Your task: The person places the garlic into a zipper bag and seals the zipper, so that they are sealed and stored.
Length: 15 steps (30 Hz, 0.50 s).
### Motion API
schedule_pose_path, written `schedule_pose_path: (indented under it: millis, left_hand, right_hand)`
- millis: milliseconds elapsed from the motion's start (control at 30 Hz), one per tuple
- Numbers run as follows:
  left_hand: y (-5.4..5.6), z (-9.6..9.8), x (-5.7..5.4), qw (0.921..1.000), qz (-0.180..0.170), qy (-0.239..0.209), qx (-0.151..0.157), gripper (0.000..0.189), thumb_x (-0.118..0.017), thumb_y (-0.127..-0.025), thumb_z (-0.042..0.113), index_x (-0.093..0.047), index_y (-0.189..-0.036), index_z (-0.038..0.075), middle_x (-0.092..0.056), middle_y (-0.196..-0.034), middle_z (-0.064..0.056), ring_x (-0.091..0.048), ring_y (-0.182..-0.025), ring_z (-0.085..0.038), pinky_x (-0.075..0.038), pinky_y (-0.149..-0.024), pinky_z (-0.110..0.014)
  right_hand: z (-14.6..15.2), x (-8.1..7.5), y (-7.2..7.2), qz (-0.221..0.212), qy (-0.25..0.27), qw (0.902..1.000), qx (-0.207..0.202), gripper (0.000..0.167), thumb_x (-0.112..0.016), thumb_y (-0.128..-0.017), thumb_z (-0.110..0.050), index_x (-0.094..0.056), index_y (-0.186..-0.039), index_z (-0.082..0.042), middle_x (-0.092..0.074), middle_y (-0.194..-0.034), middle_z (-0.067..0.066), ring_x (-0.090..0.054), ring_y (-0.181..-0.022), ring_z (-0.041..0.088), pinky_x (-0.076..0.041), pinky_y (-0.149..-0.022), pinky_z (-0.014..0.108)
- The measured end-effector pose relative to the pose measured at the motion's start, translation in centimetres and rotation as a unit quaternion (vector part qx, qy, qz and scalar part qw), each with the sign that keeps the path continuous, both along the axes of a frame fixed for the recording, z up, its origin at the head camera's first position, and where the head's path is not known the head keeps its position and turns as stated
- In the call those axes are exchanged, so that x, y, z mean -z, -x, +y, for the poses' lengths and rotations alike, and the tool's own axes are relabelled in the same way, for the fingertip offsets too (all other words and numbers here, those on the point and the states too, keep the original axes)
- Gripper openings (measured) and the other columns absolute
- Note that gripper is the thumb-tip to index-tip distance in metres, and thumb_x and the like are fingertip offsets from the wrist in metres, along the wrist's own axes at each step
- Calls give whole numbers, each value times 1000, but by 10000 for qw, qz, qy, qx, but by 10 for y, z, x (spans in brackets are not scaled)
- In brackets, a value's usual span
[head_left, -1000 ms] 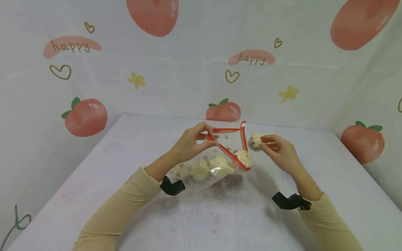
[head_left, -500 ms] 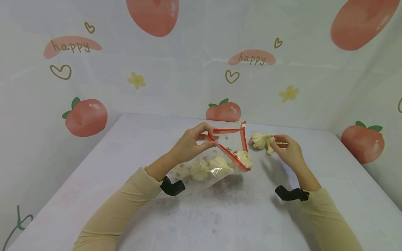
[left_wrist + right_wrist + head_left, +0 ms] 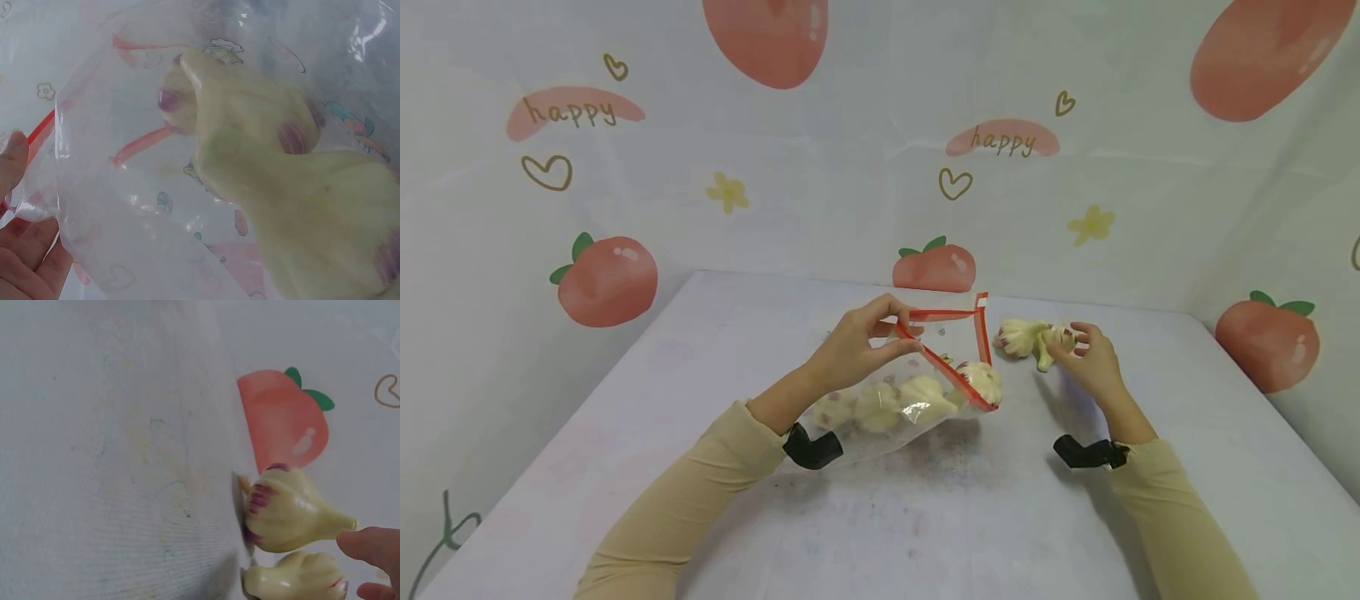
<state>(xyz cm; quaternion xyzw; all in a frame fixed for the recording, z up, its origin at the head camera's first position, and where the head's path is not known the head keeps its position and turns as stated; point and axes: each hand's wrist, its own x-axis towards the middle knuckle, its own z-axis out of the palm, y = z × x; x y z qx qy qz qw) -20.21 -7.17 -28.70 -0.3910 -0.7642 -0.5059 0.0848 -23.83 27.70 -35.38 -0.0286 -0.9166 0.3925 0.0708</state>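
My left hand pinches the red-edged rim of a clear zip bag, with the thumb below and the fingers above. The bag lies on its side, its mouth toward the right, with several garlic bulbs inside; one garlic bulb sits at the opening. In the left wrist view, bulbs with purple streaks show through the plastic. My right hand is at a garlic bulb on the table, its thumb in front and its fingers spread at the right side. Another garlic bulb lies just left of it.
The white table reaches back to a pale backdrop printed with peaches, hearts and flowers. Black straps sit at both wrists. The bag's lower corner lies close to the left forearm.
My right hand has drawn back to the right from over the bulbs, and its fingers have spread, uncovering the right-hand bulb. My left hand and the bag have hardly moved.
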Motion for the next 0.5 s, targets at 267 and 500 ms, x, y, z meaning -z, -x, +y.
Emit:
schedule_pose_path:
  millis: [267,500]
  left_hand:
    - [0,0,1,10000,-64,28,-10,25,-70,-81,4,-48,-93,3,-58,-93,-11,-70,-90,-24,-54,-85,-24]
    - [-1,1,0,10000,-76,22,-15,25,-70,-81,4,-48,-93,3,-58,-94,-12,-70,-91,-24,-54,-85,-24]
  right_hand:
    - [2,7,7,-259,-51,9995,180,75,-59,-89,-24,-19,-142,10,-28,-134,43,-40,-119,55,-41,-98,56]
    - [2,9,12,-463,-114,9988,150,79,-59,-89,-27,-13,-143,10,-25,-134,44,-37,-121,54,-39,-99,57]
